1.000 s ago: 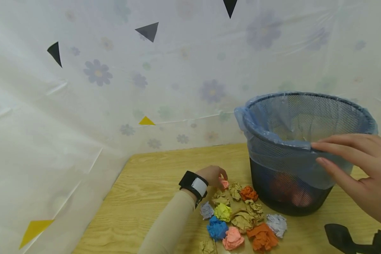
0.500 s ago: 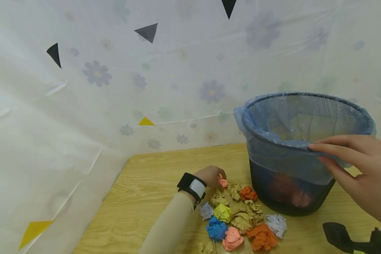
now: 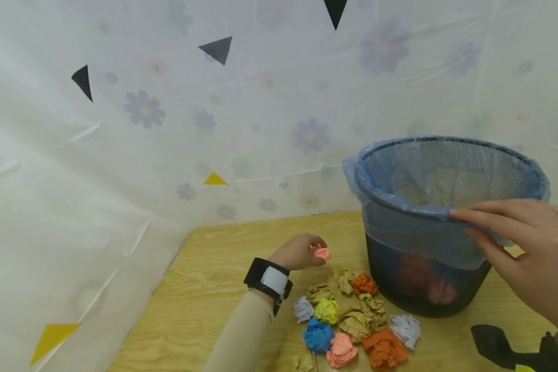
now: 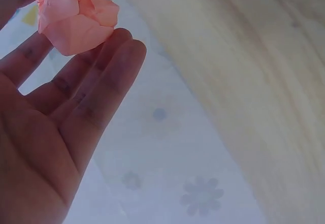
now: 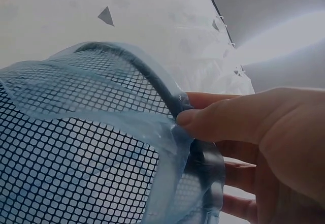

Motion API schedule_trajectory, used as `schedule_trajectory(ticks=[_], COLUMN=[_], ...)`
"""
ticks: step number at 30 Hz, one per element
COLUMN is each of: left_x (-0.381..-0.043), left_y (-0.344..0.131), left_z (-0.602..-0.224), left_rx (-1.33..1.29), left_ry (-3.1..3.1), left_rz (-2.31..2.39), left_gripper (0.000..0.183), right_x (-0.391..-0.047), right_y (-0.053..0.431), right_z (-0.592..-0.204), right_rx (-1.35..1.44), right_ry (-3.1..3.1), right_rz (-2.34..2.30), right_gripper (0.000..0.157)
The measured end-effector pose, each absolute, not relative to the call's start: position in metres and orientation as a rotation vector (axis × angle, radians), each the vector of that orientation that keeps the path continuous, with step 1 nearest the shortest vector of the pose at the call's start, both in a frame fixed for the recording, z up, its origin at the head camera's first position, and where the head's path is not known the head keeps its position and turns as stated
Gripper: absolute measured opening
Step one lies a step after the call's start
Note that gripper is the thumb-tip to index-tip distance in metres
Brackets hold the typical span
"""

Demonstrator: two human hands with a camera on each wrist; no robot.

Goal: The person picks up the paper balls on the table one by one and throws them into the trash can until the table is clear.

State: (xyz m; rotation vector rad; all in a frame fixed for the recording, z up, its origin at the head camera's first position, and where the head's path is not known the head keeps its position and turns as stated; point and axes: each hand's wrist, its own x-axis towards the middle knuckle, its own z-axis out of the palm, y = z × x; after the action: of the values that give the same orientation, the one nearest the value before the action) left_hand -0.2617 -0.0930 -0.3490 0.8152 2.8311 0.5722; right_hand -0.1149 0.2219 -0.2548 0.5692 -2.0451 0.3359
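My left hand (image 3: 297, 252) pinches a crumpled pink paper ball (image 3: 323, 253) in its fingertips; hold's shallow, it could slip. Right of those fingers, round black mesh bin (image 3: 383, 271), blue plastic liner (image 3: 418, 235) pinched at the rim in my right hand (image 3: 535, 243); a tug could loosen it.

The pink paper ball (image 4: 76, 23) looks rough and matt, the bin liner (image 3: 395, 235) glossy plastic

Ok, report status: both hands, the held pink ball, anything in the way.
Left hand pinches pink paper ball, apart from other paper balls. Right hand grips bin rim. Possible obstacle: bin wall, between held ball and bin interior.
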Motion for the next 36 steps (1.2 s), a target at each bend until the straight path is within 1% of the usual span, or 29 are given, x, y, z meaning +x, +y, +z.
schedule_trajectory(ticks=[8,12,13,14,15,16,19,22,23,28,36], left_x=[-0.243,-0.233,-0.230,-0.228,-0.226,-0.224,-0.218,-0.212,-0.211,-0.205,-0.199], left_y=[-0.090,-0.085,-0.084,-0.083,-0.082,-0.080,-0.077,-0.075,-0.074,-0.071,-0.064], left_z=[-0.316,-0.299,-0.295,-0.291,-0.287,-0.284,-0.276,-0.268,-0.266,-0.255,-0.240], left_rx=[0.950,1.064,1.092,1.119,1.145,1.175,1.253,1.331,1.350,1.427,1.543], left_ry=[2.870,2.861,2.858,2.853,2.849,2.844,2.838,2.853,2.861,2.902,2.911], left_rz=[0.725,0.822,0.841,0.864,0.888,0.908,0.974,1.022,1.037,1.097,1.195], left_gripper=[0.039,0.037,0.037,0.036,0.035,0.034,0.032,0.031,0.032,0.034,0.035], right_x=[-0.116,-0.119,-0.122,-0.127,-0.128,-0.130,-0.131,-0.121,-0.118,-0.111,-0.113], right_y=[0.223,0.226,0.230,0.235,0.238,0.241,0.242,0.229,0.226,0.219,0.221], right_z=[-0.256,-0.259,-0.263,-0.270,-0.272,-0.274,-0.276,-0.262,-0.259,-0.251,-0.253], right_rx=[0.577,0.586,0.591,0.598,0.603,0.608,0.608,0.596,0.592,0.593,0.586], right_ry=[-2.039,-2.025,-2.027,-2.016,-2.020,-2.020,-2.031,-2.040,-2.042,-2.051,-2.061], right_rz=[0.343,0.354,0.356,0.362,0.362,0.365,0.370,0.373,0.372,0.369,0.359], right_gripper=[0.068,0.067,0.056,0.050,0.040,0.039,0.039,0.065,0.067,0.069,0.068])
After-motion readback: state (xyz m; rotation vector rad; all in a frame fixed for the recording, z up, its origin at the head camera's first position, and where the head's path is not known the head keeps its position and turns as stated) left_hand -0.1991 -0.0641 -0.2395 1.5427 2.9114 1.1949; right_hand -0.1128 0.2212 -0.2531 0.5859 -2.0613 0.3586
